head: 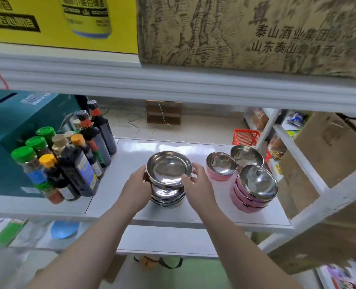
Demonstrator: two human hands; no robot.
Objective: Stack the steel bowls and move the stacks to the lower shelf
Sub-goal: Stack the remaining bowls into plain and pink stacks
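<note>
Nearest, the left hand (pixel 136 189) and right hand (pixel 198 187) clasp opposite sides of the stack of steel bowls (pixel 168 178) — fingers wrapped around its upper bowls, the stack between the palms on the white shelf (pixel 193 213). Right of the right hand stands a pink bowl stack (pixel 255 188); beyond it — a single pink bowl (pixel 220 166) and a steel bowl (pixel 247 155).

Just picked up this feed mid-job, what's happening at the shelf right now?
A person has both hands on the stack of steel bowls on the white shelf, left hand and right hand gripping its sides. To the right sit a stack of pink-sided bowls, one single pink bowl and a loose steel bowl. Sauce bottles stand left.
</note>
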